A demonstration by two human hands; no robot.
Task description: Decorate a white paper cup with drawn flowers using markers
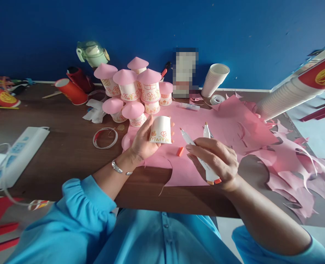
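Note:
My left hand (145,143) is wrapped round a white paper cup (160,129), held upside down above the table. Orange and red flowers and grass are drawn on the cup's side. In my right hand (220,159) are two white markers, one with a red tip (187,137) pointing toward the cup and one with a brownish-orange tip (206,131). A loose orange-red cap (180,151) lies on the pink paper (189,176) between my hands. Behind the cup stand several decorated paper cups with pink cone roofs (149,76).
Pink paper scraps (291,172) cover the table's right side, near a long stack of cups (277,95). Another white cup stack (215,80) leans by the blue wall. At left are a tape roll (105,138), a power strip (22,154) and a red cup (71,91).

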